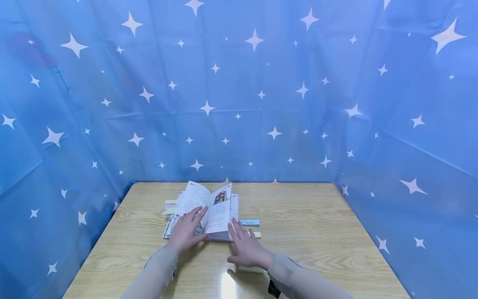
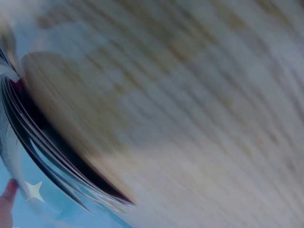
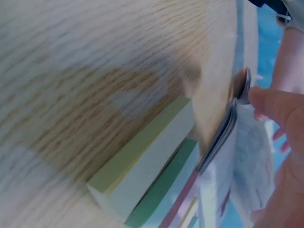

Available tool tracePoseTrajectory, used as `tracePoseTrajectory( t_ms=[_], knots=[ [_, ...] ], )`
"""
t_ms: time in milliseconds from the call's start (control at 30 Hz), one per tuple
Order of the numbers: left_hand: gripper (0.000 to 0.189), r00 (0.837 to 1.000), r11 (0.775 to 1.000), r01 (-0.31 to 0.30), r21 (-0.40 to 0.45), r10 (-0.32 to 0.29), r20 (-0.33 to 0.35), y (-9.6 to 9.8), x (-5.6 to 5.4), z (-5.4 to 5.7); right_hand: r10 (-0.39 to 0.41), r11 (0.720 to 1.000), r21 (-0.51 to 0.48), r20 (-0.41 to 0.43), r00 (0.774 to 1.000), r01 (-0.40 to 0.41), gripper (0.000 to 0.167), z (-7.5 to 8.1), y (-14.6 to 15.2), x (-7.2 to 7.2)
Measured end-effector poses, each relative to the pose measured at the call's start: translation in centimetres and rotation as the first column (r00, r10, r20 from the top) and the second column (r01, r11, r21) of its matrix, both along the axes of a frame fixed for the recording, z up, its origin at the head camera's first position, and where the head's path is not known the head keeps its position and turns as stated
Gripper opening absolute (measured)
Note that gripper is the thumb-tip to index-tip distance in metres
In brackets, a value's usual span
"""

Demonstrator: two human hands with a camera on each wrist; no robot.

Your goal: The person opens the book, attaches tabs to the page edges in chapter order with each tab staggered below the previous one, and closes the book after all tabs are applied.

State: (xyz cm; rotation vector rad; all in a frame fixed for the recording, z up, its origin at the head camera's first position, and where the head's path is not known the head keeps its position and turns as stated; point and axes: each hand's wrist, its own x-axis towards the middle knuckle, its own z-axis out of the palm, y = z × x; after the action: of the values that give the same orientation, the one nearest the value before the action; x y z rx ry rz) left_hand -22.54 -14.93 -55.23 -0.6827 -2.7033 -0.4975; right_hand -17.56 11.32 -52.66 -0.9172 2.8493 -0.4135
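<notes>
An open book (image 1: 218, 218) with printed text and small pictures lies on the table, its pages fanned up from the spine. My left hand (image 1: 188, 229) rests on the lower left page, fingers spread and thumb near the bottom edge. At the lower right edge of the book, my right hand (image 1: 249, 248) has its fingers extended, fingertips touching or close to the page edge. In the left wrist view the book's page edges (image 2: 52, 147) curve up beside a fingertip (image 2: 7, 202). Near my right hand, the right wrist view shows stacked sticky-note pads (image 3: 147, 161) in several colours.
Pale sticky tabs (image 1: 170, 206) stick out from the book's left side. A blue tab (image 1: 249, 222) with writing juts out on the right. The wooden table (image 1: 306, 236) is bordered by a blue star-patterned curtain (image 1: 239, 91).
</notes>
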Motion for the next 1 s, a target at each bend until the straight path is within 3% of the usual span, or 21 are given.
tracePoseTrajectory(
  t_ms=[267, 400, 567, 767, 900, 1000],
  knots=[
    [0.089, 0.995, 1.0, 0.021, -0.005, -0.021, -0.097, 0.1, 0.0, 0.5, 0.001, 1.0, 0.001, 0.061, 0.998, -0.001, 0.089, -0.2, -0.5, -0.7],
    [0.091, 0.98, 0.997, 0.021, -0.07, -0.035, -0.198, 0.4, -0.2, 0.9, 0.021, 0.999, 0.025, 0.101, 0.995, -0.024, 0.083, -0.2, -1.3, -1.1],
    [0.089, 0.959, 0.977, -0.043, -0.208, -0.018, -0.283, 0.9, 0.0, 1.9, 0.034, 0.998, 0.043, 0.119, 0.992, -0.039, 0.08, -0.4, -2.5, -1.7],
    [0.104, 0.965, 0.939, -0.122, -0.322, 0.036, -0.26, 1.2, 0.4, 2.2, 0.032, 0.995, 0.084, 0.14, 0.99, -0.044, 0.079, -0.4, -3.9, -2.4],
    [0.114, 0.976, 0.922, -0.116, -0.368, 0.038, -0.214, 1.2, 0.2, 1.8, 0.042, 0.993, 0.102, 0.126, 0.991, -0.055, 0.078, -0.7, -4.6, -2.8],
    [0.104, 0.984, 0.894, -0.081, -0.441, 0.001, -0.179, 1.3, -0.2, 1.6, 0.039, 0.992, 0.113, 0.12, 0.992, -0.053, 0.078, -0.8, -4.9, -3.0]
  ],
)
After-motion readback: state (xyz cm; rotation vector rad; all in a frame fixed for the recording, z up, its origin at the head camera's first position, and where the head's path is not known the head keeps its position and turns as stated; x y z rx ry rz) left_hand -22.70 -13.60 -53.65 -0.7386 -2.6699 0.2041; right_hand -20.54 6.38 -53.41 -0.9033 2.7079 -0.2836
